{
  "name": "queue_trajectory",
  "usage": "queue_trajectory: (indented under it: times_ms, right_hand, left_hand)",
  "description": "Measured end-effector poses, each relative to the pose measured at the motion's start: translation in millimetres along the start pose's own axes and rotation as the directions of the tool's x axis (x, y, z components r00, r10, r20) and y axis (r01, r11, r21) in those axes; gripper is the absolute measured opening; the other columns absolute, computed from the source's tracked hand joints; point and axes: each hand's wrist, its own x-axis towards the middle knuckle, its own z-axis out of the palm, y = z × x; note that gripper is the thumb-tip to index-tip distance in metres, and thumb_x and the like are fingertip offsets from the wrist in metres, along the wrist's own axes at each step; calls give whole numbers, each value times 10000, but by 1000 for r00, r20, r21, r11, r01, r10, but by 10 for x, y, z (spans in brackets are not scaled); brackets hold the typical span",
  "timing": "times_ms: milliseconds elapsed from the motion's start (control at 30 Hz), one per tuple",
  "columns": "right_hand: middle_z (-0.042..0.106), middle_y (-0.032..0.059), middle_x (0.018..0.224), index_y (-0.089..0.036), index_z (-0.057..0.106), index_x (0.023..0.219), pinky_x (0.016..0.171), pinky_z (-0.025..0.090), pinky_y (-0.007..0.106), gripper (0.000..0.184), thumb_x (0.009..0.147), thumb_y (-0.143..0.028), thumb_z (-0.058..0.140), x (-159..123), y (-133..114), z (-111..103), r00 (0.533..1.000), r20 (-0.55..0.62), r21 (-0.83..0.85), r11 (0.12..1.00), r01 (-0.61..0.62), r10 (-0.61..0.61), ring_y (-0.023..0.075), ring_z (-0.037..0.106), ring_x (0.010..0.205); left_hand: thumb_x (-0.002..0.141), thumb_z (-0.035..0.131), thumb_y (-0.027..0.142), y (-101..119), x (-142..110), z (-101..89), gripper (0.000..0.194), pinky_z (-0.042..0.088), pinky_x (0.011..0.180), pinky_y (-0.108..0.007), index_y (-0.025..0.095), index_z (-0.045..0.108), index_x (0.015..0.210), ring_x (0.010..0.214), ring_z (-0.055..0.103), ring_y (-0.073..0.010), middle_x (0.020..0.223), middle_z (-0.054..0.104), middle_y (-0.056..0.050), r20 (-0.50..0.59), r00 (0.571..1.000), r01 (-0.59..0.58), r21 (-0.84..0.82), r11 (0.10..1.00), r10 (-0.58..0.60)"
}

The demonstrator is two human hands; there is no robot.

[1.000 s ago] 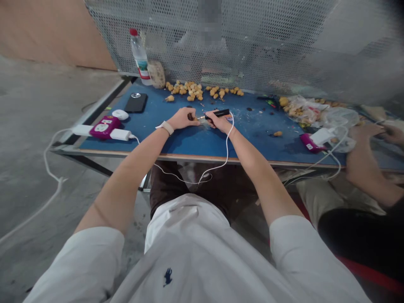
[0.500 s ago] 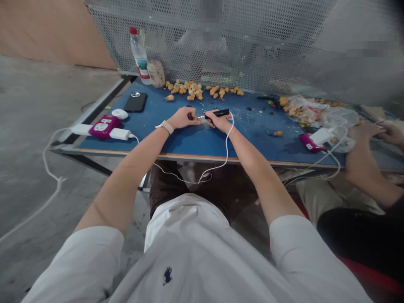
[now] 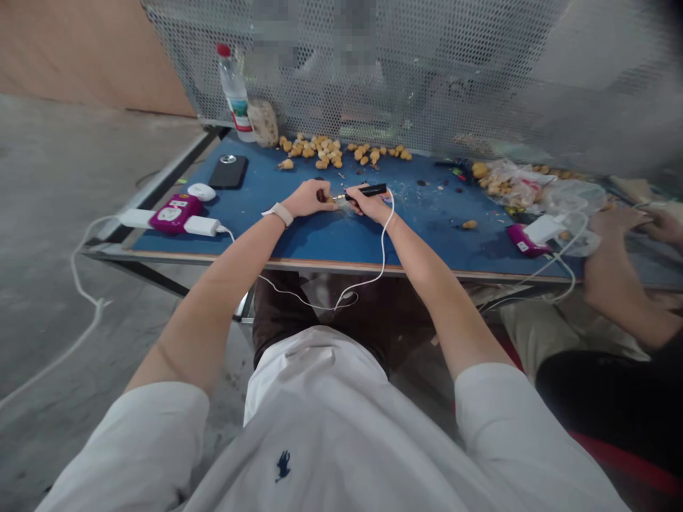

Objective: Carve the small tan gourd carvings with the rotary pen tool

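1. Hands close together, right at the middle of the bench point(image 3: 442, 245), and that nearness looks deliberate: tool and work can meet over a firm surface.
2. Left hand point(image 3: 309, 199) pinches a small brownish piece point(image 3: 321, 195) between thumb and curled fingers, just over the bench; most of it is hidden, so its shape I cannot tell. The grip presumably steadies it.
3. Right hand point(image 3: 368, 204) grips a black pen-like tool point(image 3: 374, 190) like a pencil, thin metal tip aimed left at the piece, probably for fine control. Whether tip and piece touch, too small to call!
4. From the tool's back end, a white cable point(image 3: 384, 245) drops over the wrist and loops below the bench edge, a slack run that seems to leave the wrist free.
5. Behind, tan pieces point(image 3: 323, 149) lie scattered along the perforated screen point(image 3: 373, 92), perhaps to leave working room in front.
6. Out left, a purple power block point(image 3: 176, 215) and black phone point(image 3: 228, 172) sit well apart from the hands, likely out of the way.
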Motion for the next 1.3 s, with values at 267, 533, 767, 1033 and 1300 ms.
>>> queue_trajectory:
  times_ms: [267,533,767,1033,1300]
  right_hand:
    - [447,-64,540,-316,490,722,467,344,233,728,1224,-782,738,-27,-54,11,999,-26,-11,1000,-20,20,122,393,503]
    - [447,-65,537,-316,473,711,464,353,236,776,1158,-858,802,-43,-71,27,997,-59,8,999,-41,41,121,386,493]
    - [453,-69,588,-309,494,725,466,361,243,785,1116,-907,818,-24,-10,22,998,-50,25,999,-21,23,117,411,504]
    - [427,-69,594,-323,451,749,467,334,255,761,1137,-886,785,-8,-9,27,997,-66,12,999,-45,45,127,404,506]
    - [422,-65,541,-329,449,730,470,350,267,790,1125,-933,771,-14,3,11,998,-53,-9,1000,-22,21,136,390,492]
  left_hand:
    - [862,1124,675,10,-7,15,726,513,769,-377,270,529,769,715,583,-193,760,684,9,-8,1000,-6,-22,1000,6]
    - [846,1121,623,7,1,15,682,505,762,-375,267,544,763,721,571,-192,753,682,-1,-10,1000,7,-16,1000,-7]
    - [849,1116,603,43,-5,6,676,489,741,-368,270,535,760,724,564,-202,723,640,7,-7,1000,-10,-17,1000,10]
    - [851,1119,579,79,-18,-12,663,492,764,-373,270,540,763,748,579,-206,731,642,3,-4,1000,1,-22,1000,-2]
    - [856,1117,612,17,-4,10,679,495,765,-382,274,535,771,744,572,-208,750,644,-1,-6,1000,10,-17,1000,-10]
